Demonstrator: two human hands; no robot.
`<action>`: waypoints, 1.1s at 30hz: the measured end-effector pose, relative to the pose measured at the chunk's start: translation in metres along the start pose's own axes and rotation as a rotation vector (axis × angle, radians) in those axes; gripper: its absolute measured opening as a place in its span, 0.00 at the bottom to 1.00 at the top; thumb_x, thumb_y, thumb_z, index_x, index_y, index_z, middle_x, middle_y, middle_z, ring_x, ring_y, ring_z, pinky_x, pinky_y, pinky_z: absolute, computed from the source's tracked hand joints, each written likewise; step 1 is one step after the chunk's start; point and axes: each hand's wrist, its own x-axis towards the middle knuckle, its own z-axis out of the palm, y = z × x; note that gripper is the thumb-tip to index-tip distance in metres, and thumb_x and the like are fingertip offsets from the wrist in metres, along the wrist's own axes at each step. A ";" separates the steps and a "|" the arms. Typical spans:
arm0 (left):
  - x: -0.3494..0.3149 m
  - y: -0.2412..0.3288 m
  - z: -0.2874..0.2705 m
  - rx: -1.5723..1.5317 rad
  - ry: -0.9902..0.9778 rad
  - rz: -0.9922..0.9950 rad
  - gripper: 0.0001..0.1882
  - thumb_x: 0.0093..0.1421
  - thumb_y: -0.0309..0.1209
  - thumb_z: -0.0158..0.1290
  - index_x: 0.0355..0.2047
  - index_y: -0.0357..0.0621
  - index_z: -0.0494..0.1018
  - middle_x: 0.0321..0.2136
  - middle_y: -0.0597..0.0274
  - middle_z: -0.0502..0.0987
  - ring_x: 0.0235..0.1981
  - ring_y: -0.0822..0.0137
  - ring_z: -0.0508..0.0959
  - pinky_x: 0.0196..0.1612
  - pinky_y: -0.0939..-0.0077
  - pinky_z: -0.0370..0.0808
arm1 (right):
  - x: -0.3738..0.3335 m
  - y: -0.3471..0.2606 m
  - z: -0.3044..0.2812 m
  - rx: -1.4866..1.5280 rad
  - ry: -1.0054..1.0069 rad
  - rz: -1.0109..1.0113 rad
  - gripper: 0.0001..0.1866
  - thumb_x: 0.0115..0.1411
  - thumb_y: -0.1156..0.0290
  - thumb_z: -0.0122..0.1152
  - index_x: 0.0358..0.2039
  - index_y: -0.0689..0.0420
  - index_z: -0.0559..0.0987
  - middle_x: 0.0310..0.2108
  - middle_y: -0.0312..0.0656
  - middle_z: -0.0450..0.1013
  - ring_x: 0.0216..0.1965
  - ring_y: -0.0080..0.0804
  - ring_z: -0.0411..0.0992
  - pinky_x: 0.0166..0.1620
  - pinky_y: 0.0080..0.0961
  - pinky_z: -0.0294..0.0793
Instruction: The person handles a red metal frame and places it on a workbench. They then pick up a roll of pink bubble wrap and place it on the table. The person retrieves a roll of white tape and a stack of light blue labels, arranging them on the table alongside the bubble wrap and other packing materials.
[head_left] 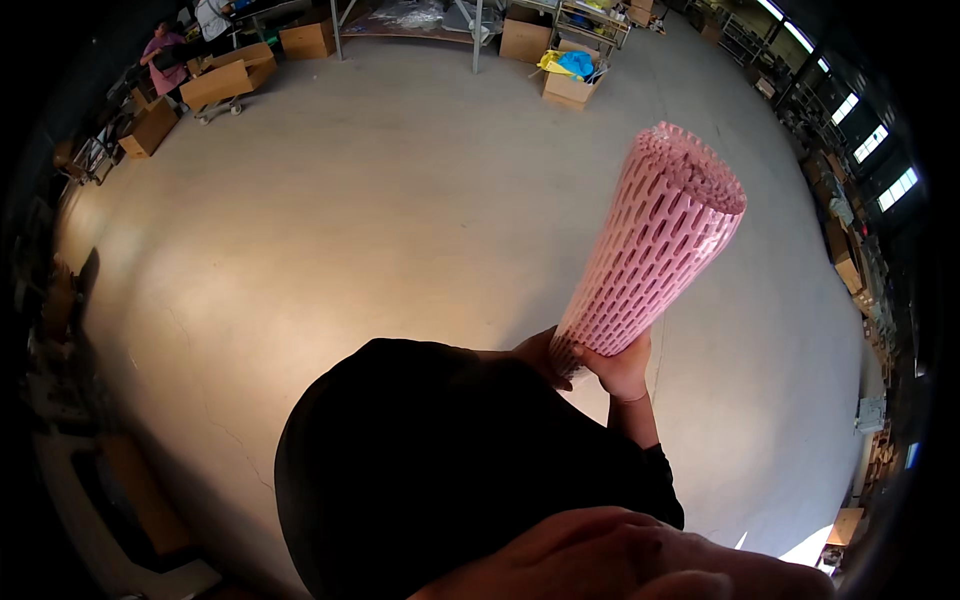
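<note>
Brown carton: resting on the floor, far ahead of the hands and well to their left. Person in a pink top: standing just behind that carton, at the far left of the hands. Person in a white top: standing beside the first, farther from the hands. Long open carton: sitting on a wheeled cart, far ahead and left of the hands. Metal rack: standing far ahead of the hands, slightly left, its lower shelf bearing clear plastic. Black garment: covering the wearer's body, lying nearer than the hands and mostly to their left. Left hand: partly in shadow, closing around the lower left side of the pink roll. Open carton with yellow and blue plastic: standing on the floor, far ahead of the hands. Right hand: wrapping the roll's lower right side, thumb lying across its front, a thin band circling the wrist. Pink roll: glossy, pierced with rows of long slots, tilting up and away to the right from between both hands, its coiled far end showing. Cartons: lining the right side, well apart from the hands. Bright windows: glowing beyond them.
</note>
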 end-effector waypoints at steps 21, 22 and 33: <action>0.749 0.073 -0.336 -0.288 0.307 0.171 0.32 0.47 0.25 0.62 0.54 0.39 0.67 0.47 0.58 0.75 0.51 0.60 0.75 0.55 0.64 0.71 | 0.440 0.478 -0.567 0.833 0.206 1.070 0.42 0.64 0.39 0.43 0.67 0.59 0.57 0.64 0.55 0.57 0.64 0.48 0.59 0.65 0.42 0.58; 0.786 0.057 -0.356 -0.328 0.313 0.185 0.32 0.47 0.25 0.62 0.54 0.39 0.67 0.47 0.58 0.75 0.51 0.60 0.74 0.55 0.64 0.71 | 0.483 0.484 -0.581 0.970 0.157 1.035 0.42 0.64 0.38 0.42 0.67 0.59 0.57 0.64 0.55 0.58 0.64 0.48 0.60 0.65 0.43 0.58; 1.215 0.043 -0.503 -0.426 0.007 0.152 0.33 0.50 0.30 0.67 0.55 0.40 0.67 0.50 0.59 0.74 0.54 0.63 0.72 0.58 0.64 0.67 | 0.857 0.577 -0.795 0.781 0.411 0.957 0.44 0.61 0.36 0.44 0.65 0.59 0.59 0.60 0.53 0.64 0.58 0.48 0.66 0.60 0.43 0.65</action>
